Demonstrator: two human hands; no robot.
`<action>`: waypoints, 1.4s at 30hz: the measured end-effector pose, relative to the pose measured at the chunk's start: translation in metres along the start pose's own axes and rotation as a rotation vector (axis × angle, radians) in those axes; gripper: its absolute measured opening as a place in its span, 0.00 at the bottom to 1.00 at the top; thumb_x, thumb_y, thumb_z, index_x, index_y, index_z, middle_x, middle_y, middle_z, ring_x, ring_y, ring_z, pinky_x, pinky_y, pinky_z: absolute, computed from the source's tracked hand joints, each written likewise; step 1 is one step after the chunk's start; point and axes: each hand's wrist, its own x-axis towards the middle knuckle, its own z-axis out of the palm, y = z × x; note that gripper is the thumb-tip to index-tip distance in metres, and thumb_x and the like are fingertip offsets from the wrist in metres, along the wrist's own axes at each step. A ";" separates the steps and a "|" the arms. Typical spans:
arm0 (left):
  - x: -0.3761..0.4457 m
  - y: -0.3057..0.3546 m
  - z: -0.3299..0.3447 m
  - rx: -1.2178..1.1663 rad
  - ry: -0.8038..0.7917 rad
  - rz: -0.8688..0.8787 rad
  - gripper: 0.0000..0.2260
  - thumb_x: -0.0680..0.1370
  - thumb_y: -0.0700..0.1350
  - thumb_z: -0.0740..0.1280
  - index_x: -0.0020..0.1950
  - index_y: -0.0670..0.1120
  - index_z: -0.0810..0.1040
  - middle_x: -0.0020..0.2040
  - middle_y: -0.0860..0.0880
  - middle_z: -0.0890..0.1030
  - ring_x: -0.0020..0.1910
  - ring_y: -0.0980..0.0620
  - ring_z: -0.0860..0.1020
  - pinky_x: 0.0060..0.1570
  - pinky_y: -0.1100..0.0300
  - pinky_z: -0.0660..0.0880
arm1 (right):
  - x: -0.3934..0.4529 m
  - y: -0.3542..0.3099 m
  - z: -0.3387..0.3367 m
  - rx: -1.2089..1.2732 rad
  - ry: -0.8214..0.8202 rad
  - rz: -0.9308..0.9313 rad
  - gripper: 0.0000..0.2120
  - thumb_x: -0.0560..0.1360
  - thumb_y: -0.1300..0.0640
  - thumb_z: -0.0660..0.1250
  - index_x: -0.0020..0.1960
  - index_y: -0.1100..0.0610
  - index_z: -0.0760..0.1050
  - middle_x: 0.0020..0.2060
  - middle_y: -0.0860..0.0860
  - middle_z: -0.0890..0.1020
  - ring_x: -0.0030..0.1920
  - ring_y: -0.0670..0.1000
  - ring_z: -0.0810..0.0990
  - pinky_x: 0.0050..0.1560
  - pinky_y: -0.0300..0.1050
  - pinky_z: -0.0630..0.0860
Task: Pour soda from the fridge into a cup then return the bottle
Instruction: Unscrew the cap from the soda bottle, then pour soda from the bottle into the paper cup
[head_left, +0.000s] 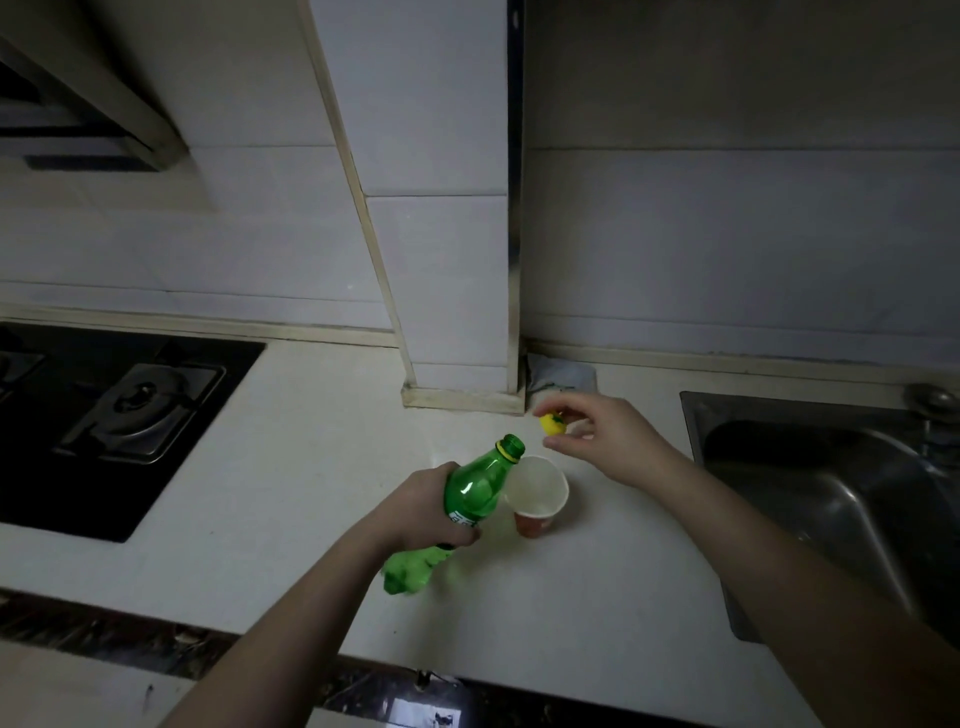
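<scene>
A green soda bottle (475, 488) is tilted, its uncapped mouth leaning over the rim of a paper cup (537, 493) that stands on the white counter (291, 499). My left hand (421, 512) is wrapped around the bottle's middle. The cup is white inside and red outside. I cannot tell whether liquid is flowing. Just behind and right of the cup, my right hand (608, 441) pinches the yellow bottle cap (551, 423) between thumb and fingers, above the counter.
A black gas stove (119, 410) is set into the counter at the left. A steel sink (831, 499) lies at the right. A tiled pillar (457, 322) stands at the back wall behind the cup. The counter's dark front edge runs along the bottom.
</scene>
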 end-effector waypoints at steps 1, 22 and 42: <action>0.002 -0.002 0.002 0.024 -0.005 -0.012 0.22 0.62 0.53 0.77 0.52 0.51 0.74 0.44 0.56 0.80 0.41 0.59 0.78 0.37 0.64 0.74 | -0.003 0.007 0.003 0.040 0.028 0.049 0.14 0.69 0.56 0.75 0.50 0.42 0.78 0.48 0.44 0.82 0.49 0.43 0.80 0.50 0.38 0.76; 0.014 -0.001 0.014 0.346 -0.145 -0.164 0.22 0.61 0.52 0.75 0.51 0.48 0.74 0.45 0.50 0.80 0.39 0.52 0.80 0.37 0.56 0.79 | -0.027 0.067 0.036 0.591 0.276 0.358 0.13 0.77 0.66 0.66 0.61 0.62 0.74 0.50 0.60 0.79 0.47 0.56 0.80 0.44 0.37 0.78; 0.019 0.011 0.003 0.445 -0.237 -0.186 0.20 0.62 0.51 0.76 0.50 0.48 0.76 0.45 0.50 0.82 0.40 0.53 0.81 0.41 0.57 0.81 | -0.027 0.078 0.037 0.601 0.363 0.346 0.11 0.73 0.60 0.72 0.55 0.57 0.78 0.50 0.52 0.82 0.53 0.48 0.80 0.50 0.34 0.74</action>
